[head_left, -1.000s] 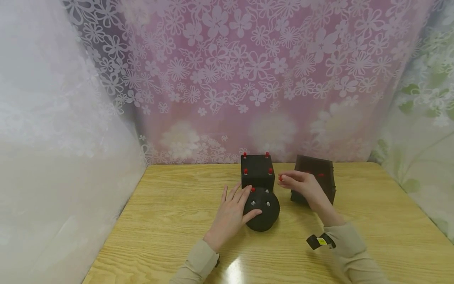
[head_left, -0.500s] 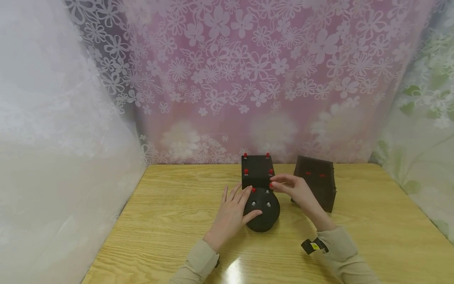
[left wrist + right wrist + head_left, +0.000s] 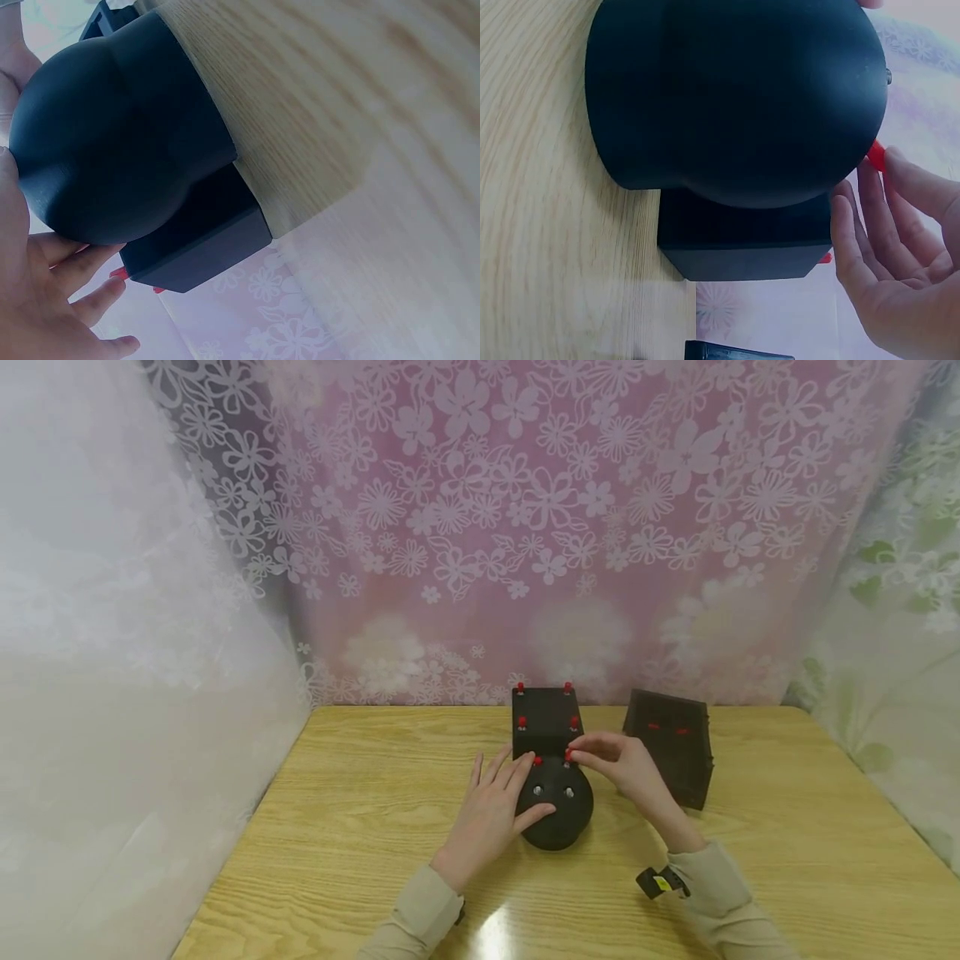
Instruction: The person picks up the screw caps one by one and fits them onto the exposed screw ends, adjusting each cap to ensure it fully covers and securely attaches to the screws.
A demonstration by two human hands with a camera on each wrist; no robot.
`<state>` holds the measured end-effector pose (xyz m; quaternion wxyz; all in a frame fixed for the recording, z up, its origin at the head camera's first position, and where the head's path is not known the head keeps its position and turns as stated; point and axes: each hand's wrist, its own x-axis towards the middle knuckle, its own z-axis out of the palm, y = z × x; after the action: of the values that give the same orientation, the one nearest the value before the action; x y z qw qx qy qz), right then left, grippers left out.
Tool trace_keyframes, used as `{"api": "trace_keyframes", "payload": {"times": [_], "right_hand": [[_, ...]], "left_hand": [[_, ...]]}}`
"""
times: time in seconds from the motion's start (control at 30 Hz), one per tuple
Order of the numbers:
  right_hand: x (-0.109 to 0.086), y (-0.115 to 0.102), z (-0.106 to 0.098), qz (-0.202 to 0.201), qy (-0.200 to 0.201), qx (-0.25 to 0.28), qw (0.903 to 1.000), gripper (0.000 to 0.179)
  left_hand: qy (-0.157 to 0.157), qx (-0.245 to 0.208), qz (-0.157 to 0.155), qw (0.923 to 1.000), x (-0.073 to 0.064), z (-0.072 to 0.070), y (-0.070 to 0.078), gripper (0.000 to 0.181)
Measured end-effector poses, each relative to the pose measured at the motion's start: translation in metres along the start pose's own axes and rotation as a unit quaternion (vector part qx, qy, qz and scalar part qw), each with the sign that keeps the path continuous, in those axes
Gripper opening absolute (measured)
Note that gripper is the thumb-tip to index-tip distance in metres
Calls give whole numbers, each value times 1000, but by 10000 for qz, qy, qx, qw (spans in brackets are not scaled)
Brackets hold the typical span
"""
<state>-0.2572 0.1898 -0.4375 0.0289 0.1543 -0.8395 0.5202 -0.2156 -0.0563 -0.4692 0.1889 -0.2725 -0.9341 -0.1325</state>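
A black dome-topped block stands on the table with bare silver studs on its rounded top. My left hand rests on its left side, fingers spread and fairly straight, thumb lying across the dome. Beside the left fingertips sits a small red cap. Between thumb and fingertips my right hand pinches another red cap, right at the dome's far right stud. Directly behind the dome is a black box, which carries red caps on studs at its top corners.
To the right, a dark open bin stands tilted, with two red pieces inside. The wooden table ends at a pink floral curtain behind. Pale sheets hang at both sides.
My right hand has moved left from beside the bin to the dome, bringing the red cap onto its far right stud. The left hand has stayed in place.
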Motion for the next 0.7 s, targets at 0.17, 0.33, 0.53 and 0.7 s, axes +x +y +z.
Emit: {"api": "trace_keyframes", "payload": {"times": [0.17, 0.33, 0.53, 0.7], "right_hand": [[-1, -1, 1, -54, 29, -170, 9998, 27], [-1, -3, 1, -108, 73, -296, 9995, 25], [-1, -3, 0, -89, 64, -376, 9992, 25], [-1, -2, -3, -193, 9, -466, 9987, 25]], "left_hand": [[8, 42, 11, 10000, -1, 0, 1, 80], [13, 4, 2, 10000, -1, 0, 1, 80], [-17, -37, 1, 10000, -1, -1, 2, 80], [-21, -79, -17, 10000, -1, -1, 2, 80]]}}
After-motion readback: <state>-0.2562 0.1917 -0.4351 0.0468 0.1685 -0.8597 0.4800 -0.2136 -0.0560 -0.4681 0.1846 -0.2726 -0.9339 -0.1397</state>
